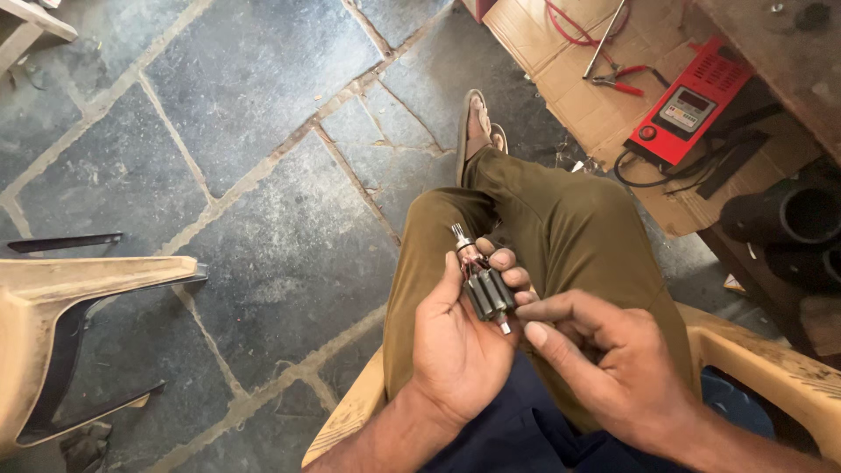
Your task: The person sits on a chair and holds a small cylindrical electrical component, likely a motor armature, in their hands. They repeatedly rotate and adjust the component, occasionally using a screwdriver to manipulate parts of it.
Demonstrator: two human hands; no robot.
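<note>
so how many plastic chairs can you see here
2. One empty tan chair stands on the stone floor at the left edge. The person sits in the other, its arm showing at lower right. More may be out of frame.

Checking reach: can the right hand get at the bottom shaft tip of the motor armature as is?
Probably yes. The right hand has its thumb right beside the lower shaft tip of the armature, which the left hand leaves exposed.

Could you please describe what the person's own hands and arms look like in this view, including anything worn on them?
Both the left hand and the right hand are bare: no gloves, rings or watch show. The forearms are uncovered to the frame's lower edge, with no sleeve in view. The fingernails are short.
</note>
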